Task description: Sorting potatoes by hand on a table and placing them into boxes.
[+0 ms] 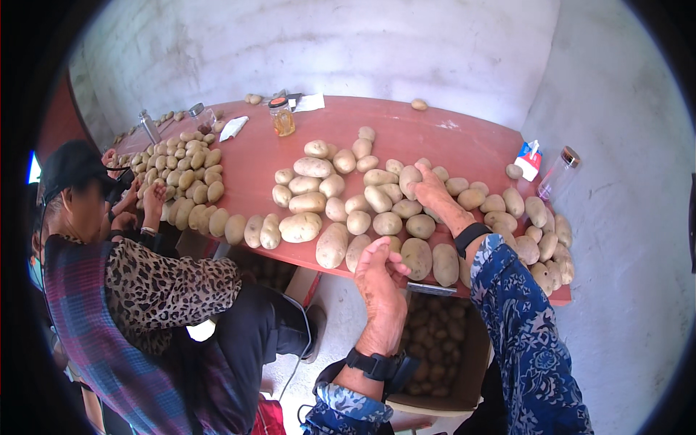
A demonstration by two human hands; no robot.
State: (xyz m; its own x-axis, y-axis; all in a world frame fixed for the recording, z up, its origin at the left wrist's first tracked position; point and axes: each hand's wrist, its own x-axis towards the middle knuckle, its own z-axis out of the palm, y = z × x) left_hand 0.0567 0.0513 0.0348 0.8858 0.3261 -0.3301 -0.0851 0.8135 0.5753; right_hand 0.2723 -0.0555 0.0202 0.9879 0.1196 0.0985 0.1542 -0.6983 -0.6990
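My right hand (429, 191) reaches over the potatoes on the red table (449, 134), its fingers closed around an upright oval potato (409, 180). Other potatoes lie close together beneath and around it. Nearer the table's front edge is my left hand (383, 279), half curled with its fingers apart and no object visible in it. Just beyond its fingertips sit potatoes along the edge, among them a large one (416, 259) to its right and a long one (332, 245) to its left.
Below the table edge stands a box (475, 388) of potatoes. A co-worker (145, 290) sits at left beside a dense potato group (181, 167). Farther back are a lidded jar (282, 119) and paper (310, 102); at right, a tissue pack (529, 159) and a clear bottle (558, 174).
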